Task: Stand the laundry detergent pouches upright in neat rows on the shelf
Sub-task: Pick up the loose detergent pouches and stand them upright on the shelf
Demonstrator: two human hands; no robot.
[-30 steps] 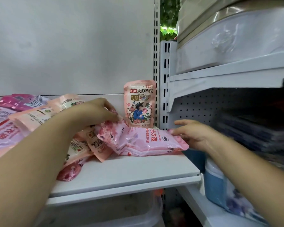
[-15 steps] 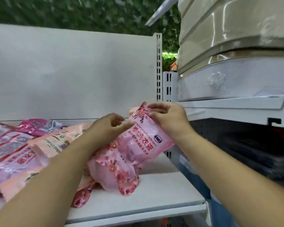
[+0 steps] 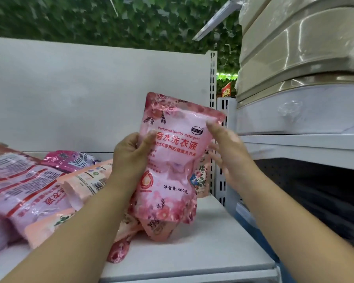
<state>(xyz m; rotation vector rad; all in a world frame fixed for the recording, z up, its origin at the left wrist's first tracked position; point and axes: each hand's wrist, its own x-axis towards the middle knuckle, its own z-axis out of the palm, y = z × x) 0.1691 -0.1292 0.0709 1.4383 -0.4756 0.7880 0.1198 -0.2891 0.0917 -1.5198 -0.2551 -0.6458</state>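
A pink detergent pouch [image 3: 172,160] with red lettering is held upright above the white shelf [image 3: 202,252]. My left hand [image 3: 129,154] grips its left edge, thumb on the front. My right hand [image 3: 225,148] is at the pouch's right edge with fingers spread and blurred; its thumb touches the upper right corner. Behind it, one peach floral pouch [image 3: 201,176] stands upright at the shelf's back right corner, mostly hidden. More pouches lie flat in a heap [image 3: 39,193] on the left, and a few pink ones [image 3: 127,237] lie under the held pouch.
A slotted white upright [image 3: 213,111] bounds the shelf on the right. Beyond it is a neighbouring rack with stacked beige and white plastic bins [image 3: 298,74] above and dark goods [image 3: 319,193] below. A white back panel [image 3: 80,99] stands behind; green foliage above.
The pink pouch came off the shelf, where it lay flat, and now stands upright in the air. My left hand has taken its left edge; my right hand has loosened from its top.
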